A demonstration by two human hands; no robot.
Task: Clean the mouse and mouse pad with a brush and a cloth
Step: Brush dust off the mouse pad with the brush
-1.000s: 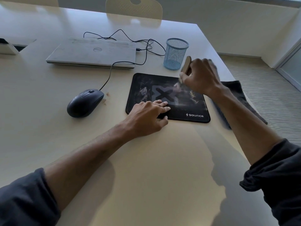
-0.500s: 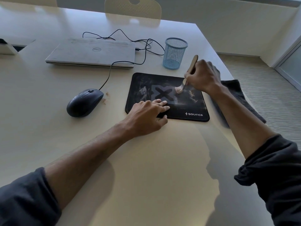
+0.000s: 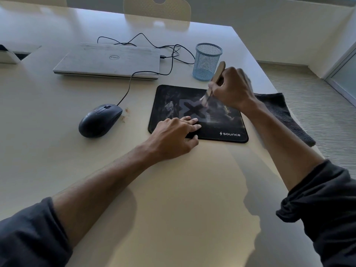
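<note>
R hand [image 3: 234, 88] grips the brush [image 3: 214, 81] by its wooden handle, fingers curled round it; bristles blurred, down on the pad [image 3: 227, 122] near its centre X. L hand [image 3: 173, 134] lies flat w/ straight fingers pressing the pad's near-left part, thumb at the near edge. Pad sits on the surface [image 3: 173, 199], dusty streaks on it. Mouse [image 3: 100, 120] is left of the pad, apart from it, crumbs just beside it, cable running to the shut laptop [image 3: 107, 60]. Cloth [image 3: 283, 114] lies right of the pad, by the surface edge. Mesh cup [image 3: 208, 60] stands behind the pad.
</note>
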